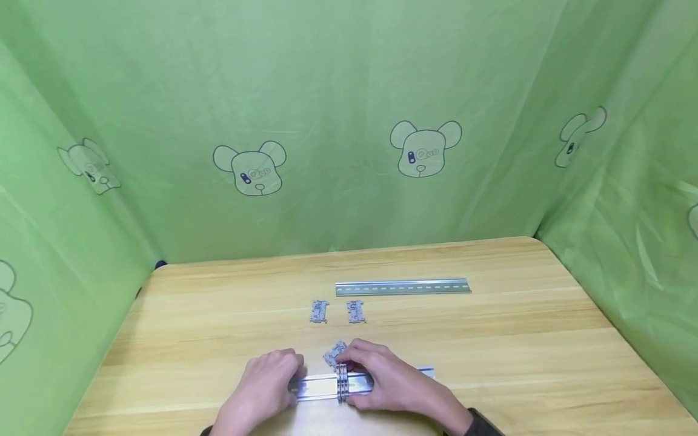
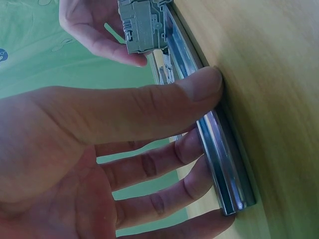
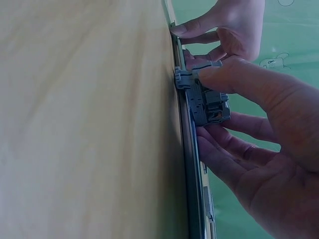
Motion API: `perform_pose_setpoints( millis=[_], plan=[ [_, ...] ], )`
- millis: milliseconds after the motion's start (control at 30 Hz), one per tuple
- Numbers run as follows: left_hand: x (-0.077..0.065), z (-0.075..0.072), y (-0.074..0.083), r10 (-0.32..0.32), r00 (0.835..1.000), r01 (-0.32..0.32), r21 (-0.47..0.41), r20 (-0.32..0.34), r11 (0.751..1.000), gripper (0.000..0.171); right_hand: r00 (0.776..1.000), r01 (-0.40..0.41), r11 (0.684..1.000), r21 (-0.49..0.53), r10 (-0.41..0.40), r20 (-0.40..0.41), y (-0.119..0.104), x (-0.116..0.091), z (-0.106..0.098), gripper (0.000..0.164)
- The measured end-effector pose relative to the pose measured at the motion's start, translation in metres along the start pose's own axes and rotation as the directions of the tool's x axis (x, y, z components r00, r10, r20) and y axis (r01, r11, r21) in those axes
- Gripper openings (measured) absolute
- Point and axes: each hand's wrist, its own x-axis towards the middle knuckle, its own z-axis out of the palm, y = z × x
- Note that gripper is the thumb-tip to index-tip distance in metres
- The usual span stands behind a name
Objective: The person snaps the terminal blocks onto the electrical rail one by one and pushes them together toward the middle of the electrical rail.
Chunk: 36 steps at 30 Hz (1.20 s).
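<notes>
A slotted metal DIN rail (image 1: 316,389) lies along the front of the table. My left hand (image 1: 266,384) grips its left part, with the thumb (image 2: 199,87) on the near edge and the fingers on the far side. A few grey terminal blocks (image 1: 342,387) stand side by side across the rail, about midway. My right hand (image 1: 391,380) holds these blocks from the right. In the right wrist view its thumb presses the near end of the grey blocks (image 3: 202,107), and its other fingers reach behind them. A loose grey terminal block (image 1: 331,355) lies just behind the rail, partly hidden by the right hand.
Two more grey terminal blocks, one on the left (image 1: 319,311) and one on the right (image 1: 355,311), lie flat farther back. Behind them is a second slotted rail (image 1: 403,287). Green curtains (image 1: 338,200) surround the wooden table (image 1: 518,339) at the back and sides.
</notes>
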Motion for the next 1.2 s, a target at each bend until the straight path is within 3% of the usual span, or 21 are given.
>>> perform_pose_setpoints(
  millis=[467, 1200],
  plan=[
    [0.001, -0.001, 0.0, -0.006, 1.0, 0.007, -0.008, 0.019, 1.0, 0.032, 1.0, -0.02, 0.999, -0.041, 0.019, -0.021, -0.003, 0.001, 0.006, 0.062],
    [0.0, -0.002, -0.001, -0.009, 1.0, 0.009, -0.021, 0.02, 1.0, 0.031, 0.999, -0.018, 0.996, -0.087, 0.014, -0.046, -0.002, 0.0, 0.004, 0.051]
  ],
)
